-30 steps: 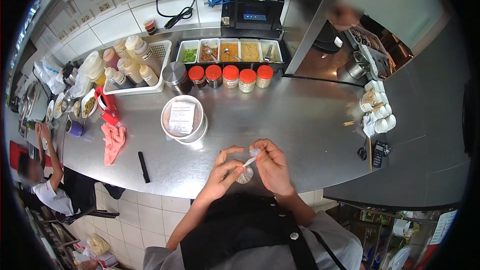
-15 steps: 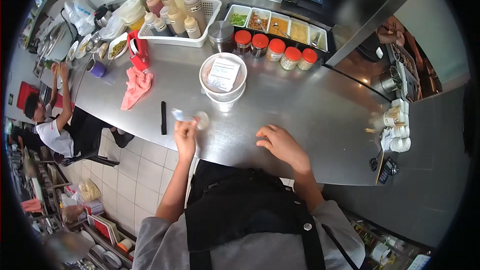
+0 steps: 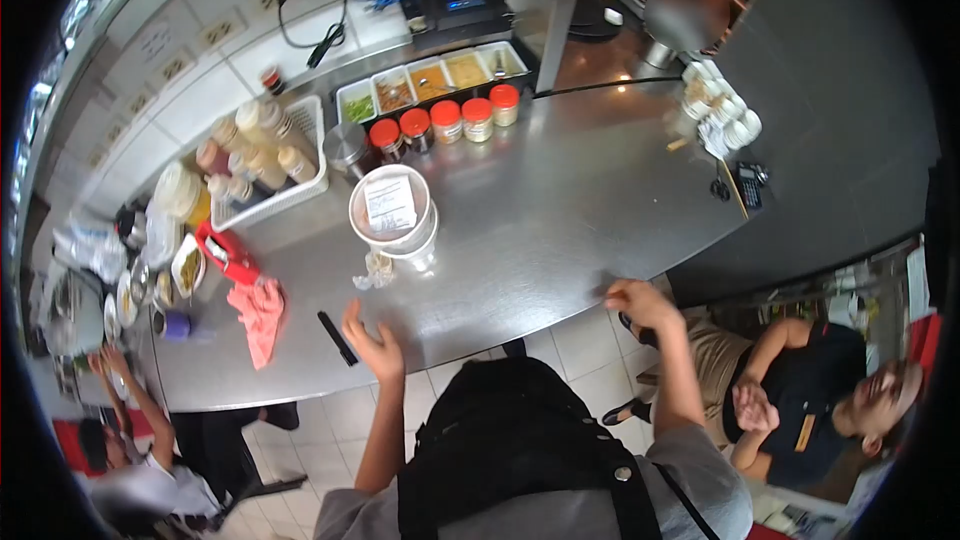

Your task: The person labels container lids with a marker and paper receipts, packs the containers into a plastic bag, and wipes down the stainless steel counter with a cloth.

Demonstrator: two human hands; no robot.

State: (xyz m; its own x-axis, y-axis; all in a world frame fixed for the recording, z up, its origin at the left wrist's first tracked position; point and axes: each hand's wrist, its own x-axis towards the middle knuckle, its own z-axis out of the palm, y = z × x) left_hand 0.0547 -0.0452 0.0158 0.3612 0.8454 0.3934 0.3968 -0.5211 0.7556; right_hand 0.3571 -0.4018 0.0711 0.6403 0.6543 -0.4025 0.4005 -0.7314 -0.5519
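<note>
My left hand (image 3: 375, 342), fingers wide, is near the marker (image 3: 337, 338) and small bag (image 3: 376, 270); my right hand (image 3: 645, 302) curls, its hold unclear to me

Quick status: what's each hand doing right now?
Left hand: open, empty, near the pen.
Right hand: fingers curled; can't tell whether they hold anything.

Small knotted bag (image 3: 377, 270) beside the white tub (image 3: 392, 208).
</note>
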